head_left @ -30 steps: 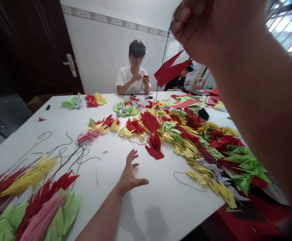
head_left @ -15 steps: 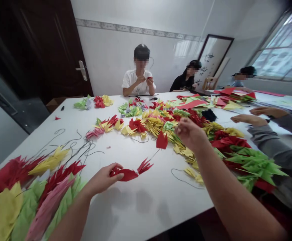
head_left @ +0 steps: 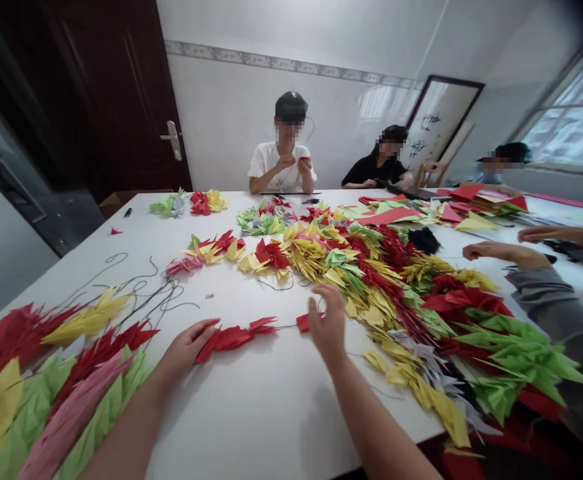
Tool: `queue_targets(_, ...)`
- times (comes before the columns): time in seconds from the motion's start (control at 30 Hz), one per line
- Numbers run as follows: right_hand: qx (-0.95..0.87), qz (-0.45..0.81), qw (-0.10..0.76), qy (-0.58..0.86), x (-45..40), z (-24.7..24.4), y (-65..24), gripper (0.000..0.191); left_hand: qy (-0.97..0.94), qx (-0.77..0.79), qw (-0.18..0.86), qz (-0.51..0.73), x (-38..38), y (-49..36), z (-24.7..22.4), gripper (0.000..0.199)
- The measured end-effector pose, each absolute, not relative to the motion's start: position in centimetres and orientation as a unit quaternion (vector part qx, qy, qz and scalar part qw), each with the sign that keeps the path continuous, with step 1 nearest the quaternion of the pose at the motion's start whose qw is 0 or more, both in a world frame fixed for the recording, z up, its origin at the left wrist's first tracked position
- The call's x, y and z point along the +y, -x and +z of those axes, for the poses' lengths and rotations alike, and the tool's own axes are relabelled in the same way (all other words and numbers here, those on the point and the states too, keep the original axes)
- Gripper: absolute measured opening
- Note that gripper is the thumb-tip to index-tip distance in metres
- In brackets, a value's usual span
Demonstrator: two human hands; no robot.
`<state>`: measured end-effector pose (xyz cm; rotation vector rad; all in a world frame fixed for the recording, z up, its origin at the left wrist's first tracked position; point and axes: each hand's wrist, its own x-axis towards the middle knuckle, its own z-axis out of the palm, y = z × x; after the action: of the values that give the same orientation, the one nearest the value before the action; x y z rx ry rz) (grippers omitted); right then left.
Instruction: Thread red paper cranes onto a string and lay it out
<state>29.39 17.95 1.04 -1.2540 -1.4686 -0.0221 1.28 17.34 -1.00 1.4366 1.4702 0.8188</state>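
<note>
My left hand [head_left: 191, 347] grips one end of a string of red folded paper pieces [head_left: 234, 337] just above the white table [head_left: 251, 413]. A dark thread [head_left: 287, 326] runs right from this bunch to a separate red folded paper piece [head_left: 302, 323]. Beside that piece, and partly covering it, is my right hand [head_left: 327, 330], with thumb and fingers apart. Whether its palm touches the paper cannot be made out.
At the left lie long paper bundles [head_left: 91, 407] with loose black threads [head_left: 156, 287]. A large heap of coloured folded paper [head_left: 371, 267] spreads along the right. A co-worker's grey sleeves and hands [head_left: 509, 253] are at the right edge; other people sit across the table.
My right hand has come down and left from above the heap, its fingers spreading. The separate red piece is lower and nearer the bunch. My left hand has shifted slightly left, still gripping.
</note>
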Motion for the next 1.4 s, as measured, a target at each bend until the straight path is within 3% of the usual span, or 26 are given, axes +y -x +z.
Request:
queue_targets(0.13,-0.826,0.033,0.386,0.411,17.5,-0.6,-22.7,0.035,-0.569,0.556,0.495,0.35,17.8,-1.5,-1.3,0.058)
queue_targets(0.23,-0.867,0.078,0.317,0.378,17.7,-2.3,-20.9,0.055,-0.582,0.553,0.482,0.35,17.8,-1.7,-1.0,0.051)
queue_targets(0.3,-0.868,0.111,0.292,0.386,18.2,-3.0,-21.2,0.051,-0.596,0.561,0.463,0.341,17.7,-1.8,-0.8,0.049)
queue_targets(0.43,-0.85,0.168,0.272,0.418,19.2,-2.8,-22.4,0.03,-0.599,0.594,0.383,0.376,17.8,-1.9,-1.3,0.049)
queue_targets(0.6,-0.829,0.199,0.264,0.451,19.4,-2.3,-22.5,0.025,-0.628,0.598,0.257,0.426,17.9,-1.7,-2.2,0.048)
queue_targets(0.8,-0.822,0.199,0.283,0.452,19.6,-2.5,-22.3,0.03,-0.786,0.554,0.073,0.264,17.6,-2.4,-2.5,0.062)
queue_targets(1.0,-0.839,0.194,0.28,0.424,19.7,-2.7,-22.2,0.027,-0.815,0.543,0.086,0.184,18.0,-2.7,-2.7,0.043)
queue_targets(1.23,-0.83,0.185,0.266,0.455,19.6,-2.2,-23.7,0.021,-0.806,0.548,0.12,0.19,18.0,-2.3,-2.2,0.04)
queue_targets(1.4,-0.843,0.168,0.221,0.461,20.2,-1.5,-26.3,0.042,-0.8,0.557,0.122,0.185,18.1,-1.6,-2.5,0.04)
